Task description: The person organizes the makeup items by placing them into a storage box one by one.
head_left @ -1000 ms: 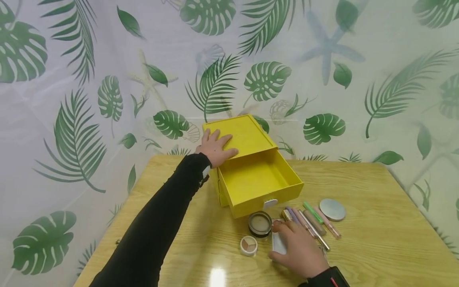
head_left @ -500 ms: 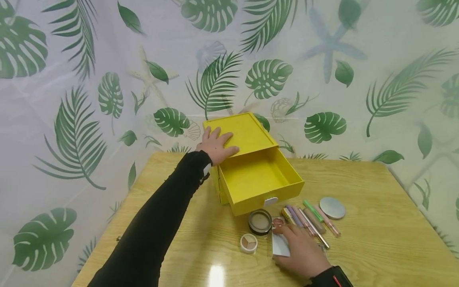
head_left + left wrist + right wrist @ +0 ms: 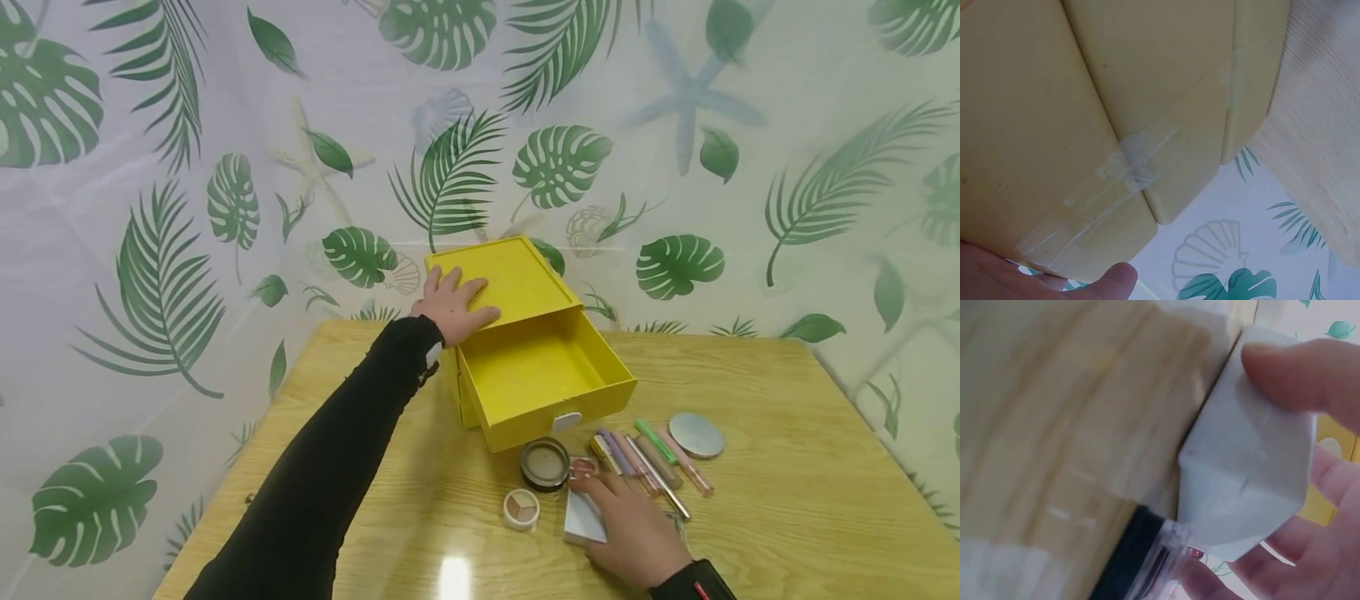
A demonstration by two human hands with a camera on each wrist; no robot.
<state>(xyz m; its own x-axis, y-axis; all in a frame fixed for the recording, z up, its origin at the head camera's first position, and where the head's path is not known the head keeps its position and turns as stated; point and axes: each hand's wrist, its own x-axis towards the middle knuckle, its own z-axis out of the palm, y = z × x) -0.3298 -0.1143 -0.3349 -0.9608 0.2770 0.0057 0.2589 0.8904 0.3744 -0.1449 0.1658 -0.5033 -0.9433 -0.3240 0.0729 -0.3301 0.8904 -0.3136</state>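
Note:
My left hand [image 3: 453, 310] rests with spread fingers on the top left edge of a yellow drawer box [image 3: 521, 287]. Its upper drawer [image 3: 540, 375] is pulled out, with nothing inside. In the left wrist view, clear tape [image 3: 1138, 162] crosses the box's side. At the front right, my right hand [image 3: 633, 529] grips a small white box [image 3: 585, 518], slightly tilted. The right wrist view shows the thumb on one face of the white box [image 3: 1254, 444] and the fingers at the opposite side. A clear case with a dark edge [image 3: 1141, 550] lies close beside it.
Left of the right hand lie a round black-rimmed compact [image 3: 544, 465] and a round three-colour palette [image 3: 521, 509]. Several slim makeup tubes and pens [image 3: 652, 462] lie behind it, and a silver round tin [image 3: 696, 435] is farther right. A leaf-print sheet [image 3: 480, 150] hangs behind.
My right hand has shifted slightly to the right, and the white box is now tipped so that its near side shows. The left hand and the drawer have stayed put.

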